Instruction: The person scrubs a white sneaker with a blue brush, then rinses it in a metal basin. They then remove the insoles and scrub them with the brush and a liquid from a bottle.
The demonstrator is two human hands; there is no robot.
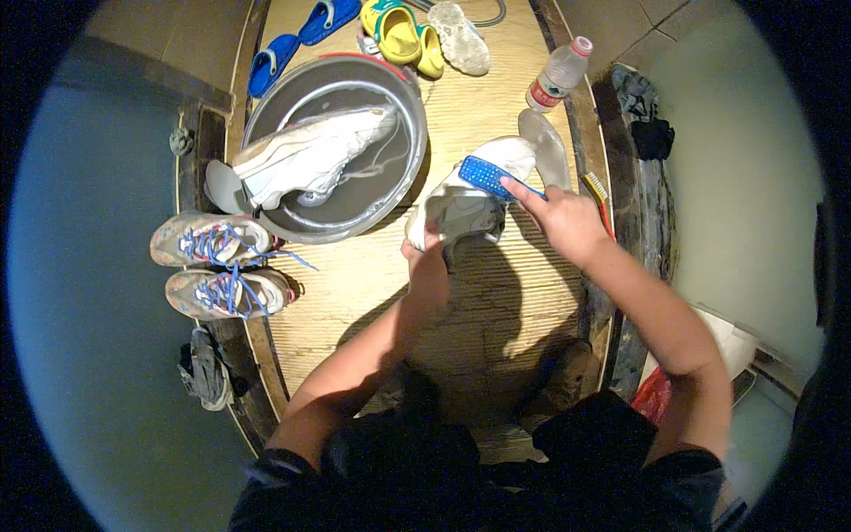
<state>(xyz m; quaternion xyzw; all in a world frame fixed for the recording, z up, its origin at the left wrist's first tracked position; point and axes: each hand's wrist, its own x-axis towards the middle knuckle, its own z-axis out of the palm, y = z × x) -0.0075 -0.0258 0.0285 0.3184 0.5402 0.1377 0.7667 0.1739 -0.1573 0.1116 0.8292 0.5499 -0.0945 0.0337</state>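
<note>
In my right hand (573,219) is a blue plastic scrub brush (488,178), its head against the side of a white shoe (508,156) near the toe. My left hand (427,251) grips the same shoe at its heel end; part of the shoe's body lies in shadow. Another white shoe (309,156) rests in a round grey basin (415,159) with water at the left, its lace trailing in the basin. A grey insole (545,147) lies just right of the held shoe. The bristles of the blue brush are hidden.
Left of me stand dirty sneakers (209,292) with blue laces. Blue clogs (274,65), yellow-green clogs (399,36) and a worn insole (460,40) are beyond the basin. A plastic bottle (558,74) stands at the far right, and a red-handled brush (600,199) lies along the right edge.
</note>
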